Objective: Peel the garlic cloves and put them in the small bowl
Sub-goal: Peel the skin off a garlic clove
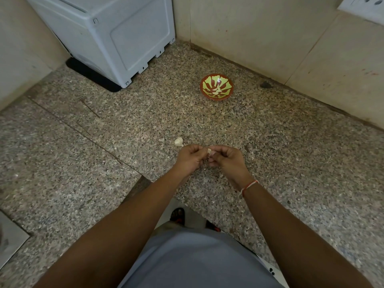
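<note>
Garlic (178,141) lies beside hands (209,157); bowl (216,86) well apart.

Your two bare forearms reached forward from the bottom of the view and drew together over the middle, so that your hands met fingertip to fingertip. Your left hand (190,157) was turned with its back to the camera, its fingers curled inward and its thumb tucked towards the right hand. Your right hand (225,160) lay just beside it, knuckles up, fingers bent, the fingertips (212,157) pressed against those of the left. Between them you pinched a small pale garlic clove (209,151), of which only the top showed. Your right wrist wore a thin red-and-white thread band (248,186). Both elbows were out of view.
</note>
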